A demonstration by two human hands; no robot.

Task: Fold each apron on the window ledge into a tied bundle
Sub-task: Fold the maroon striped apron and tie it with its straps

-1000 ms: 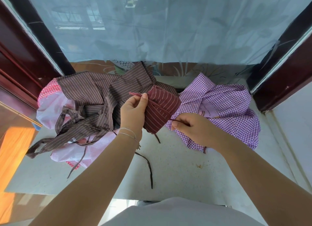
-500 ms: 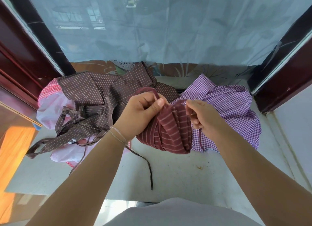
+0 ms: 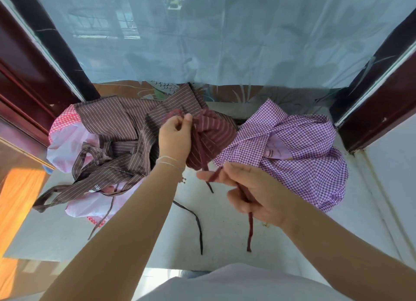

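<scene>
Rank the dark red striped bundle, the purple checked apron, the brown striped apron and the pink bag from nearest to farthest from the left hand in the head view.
From the left hand:
1. Dark red striped bundle, gripped, at its right.
2. Brown striped apron, just to its left.
3. Purple checked apron, farther right.
4. Pink bag, far left under the brown apron.

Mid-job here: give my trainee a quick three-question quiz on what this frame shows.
1. True or false: the right hand pinches the dark red strap.
2. Which apron does the left hand hold? A. purple checked apron B. red striped apron C. brown striped apron
3. Fill in: the brown striped apron lies on top of a ____ apron.

Key: 1 true. 2 B, the red striped apron, not the purple checked apron. 3 pink.
</scene>
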